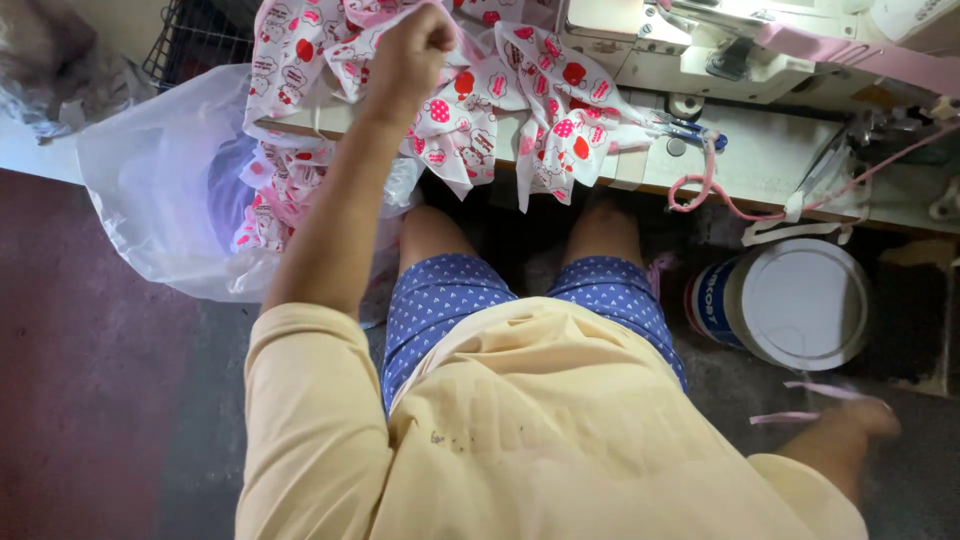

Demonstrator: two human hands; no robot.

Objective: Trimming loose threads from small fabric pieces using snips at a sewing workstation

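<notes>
1. The pink strip [800, 400], a thin ribbon of cloth, hangs near the floor at the lower right, just beside the right hand [865, 420]; that hand is blurred and reaches down and out, and whether its grip pinches the strip cannot be told.
2. Nearest the camera are the person's pale yellow shirt [520, 430] and blue dotted shorts [450, 300].
3. A round tin [790, 300] with a white lid stands on the floor to the right of the knees, close above the right hand.
4. A clear plastic bag [170, 200] sits on the floor at the left, with printed cloth spilling into it.
5. Farther off, the left hand [415, 50] is raised over the table [770, 160], its grip pressed together in a fist on the printed cloth [540, 100], white with red shapes, which is heaped along the table edge and hangs over it.
6. Blue-handled scissors [690, 132] lie on the table just right of the cloth.
7. At the far right stands the sewing machine [700, 50], with a pink band [860, 55] running across it.
</notes>
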